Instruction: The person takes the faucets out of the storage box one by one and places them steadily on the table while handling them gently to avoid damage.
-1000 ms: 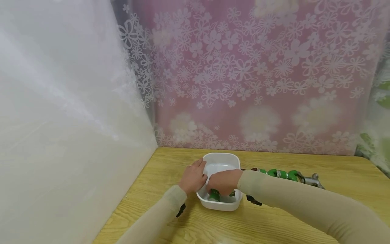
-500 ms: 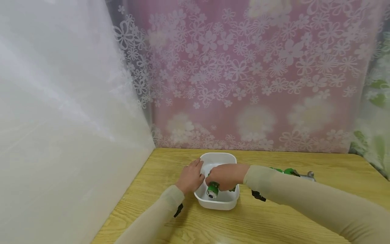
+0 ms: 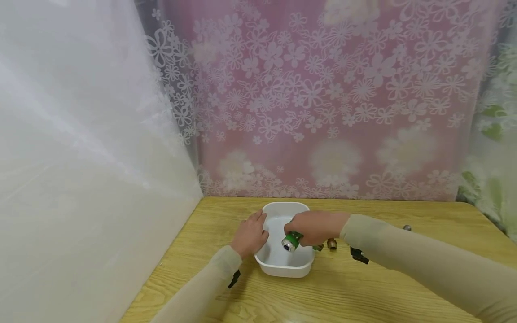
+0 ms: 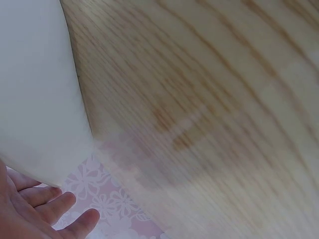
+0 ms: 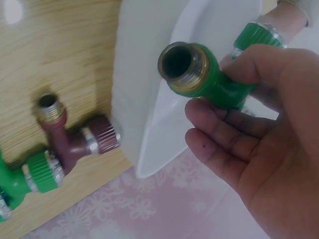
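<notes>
My right hand [image 3: 315, 226] holds a green pipe fitting [image 3: 291, 241] over the right part of a white basin [image 3: 284, 271]. In the right wrist view the thumb and fingers pinch the fitting, whose threaded metal mouth [image 5: 182, 64] faces the camera; a ribbed green collar [image 5: 256, 37] sits at its far end. My left hand [image 3: 249, 235] rests at the basin's left rim with its fingers fairly straight, and they show loosely extended in the left wrist view.
Right of the basin lie a maroon fitting [image 5: 70, 142] with a threaded outlet and a green one [image 5: 40, 172] joined to it. My right sleeve hides most of this row in the head view. Floral curtain [image 3: 323, 112] hangs behind the wooden table [image 3: 226, 296].
My right hand has lifted the green pipe fitting from the basin's bottom and moved rightward towards its right rim. The left hand keeps its place at the left rim.
</notes>
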The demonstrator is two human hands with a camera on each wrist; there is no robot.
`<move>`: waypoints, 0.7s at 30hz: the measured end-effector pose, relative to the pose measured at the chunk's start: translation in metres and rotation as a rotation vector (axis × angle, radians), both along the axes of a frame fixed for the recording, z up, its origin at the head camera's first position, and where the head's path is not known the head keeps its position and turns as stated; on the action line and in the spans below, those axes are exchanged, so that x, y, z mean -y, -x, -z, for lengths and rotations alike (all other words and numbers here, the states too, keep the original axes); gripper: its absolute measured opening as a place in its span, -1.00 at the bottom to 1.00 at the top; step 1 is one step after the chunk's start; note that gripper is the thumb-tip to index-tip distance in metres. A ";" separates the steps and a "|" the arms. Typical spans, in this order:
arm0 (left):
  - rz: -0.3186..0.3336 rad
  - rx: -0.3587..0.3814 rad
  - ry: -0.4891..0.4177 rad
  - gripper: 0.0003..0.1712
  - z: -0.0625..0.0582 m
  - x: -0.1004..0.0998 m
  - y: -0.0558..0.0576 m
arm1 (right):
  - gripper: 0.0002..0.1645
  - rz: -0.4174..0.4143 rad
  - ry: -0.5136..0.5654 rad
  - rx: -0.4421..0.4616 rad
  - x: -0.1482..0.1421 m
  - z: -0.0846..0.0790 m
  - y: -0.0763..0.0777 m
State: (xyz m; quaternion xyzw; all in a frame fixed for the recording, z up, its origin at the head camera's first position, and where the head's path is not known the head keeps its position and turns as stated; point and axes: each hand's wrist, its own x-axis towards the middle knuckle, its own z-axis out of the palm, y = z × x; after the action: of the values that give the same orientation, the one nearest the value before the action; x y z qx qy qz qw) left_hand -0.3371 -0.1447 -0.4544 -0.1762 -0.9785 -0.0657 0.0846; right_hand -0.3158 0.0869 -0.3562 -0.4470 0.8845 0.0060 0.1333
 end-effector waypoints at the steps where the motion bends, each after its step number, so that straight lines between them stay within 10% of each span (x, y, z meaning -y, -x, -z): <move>1: -0.002 0.005 -0.003 -0.34 0.000 0.000 0.000 | -0.70 0.007 0.010 0.010 -0.004 0.000 0.000; 21: 0.000 0.040 -0.025 -0.34 -0.002 0.000 0.001 | -0.72 0.214 0.032 0.041 -0.070 -0.015 -0.005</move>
State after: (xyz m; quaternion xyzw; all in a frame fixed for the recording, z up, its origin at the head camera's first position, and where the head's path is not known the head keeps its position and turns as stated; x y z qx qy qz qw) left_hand -0.3379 -0.1449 -0.4520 -0.1737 -0.9791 -0.0813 0.0672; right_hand -0.3110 0.1571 -0.3409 -0.3521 0.9242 -0.0316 0.1443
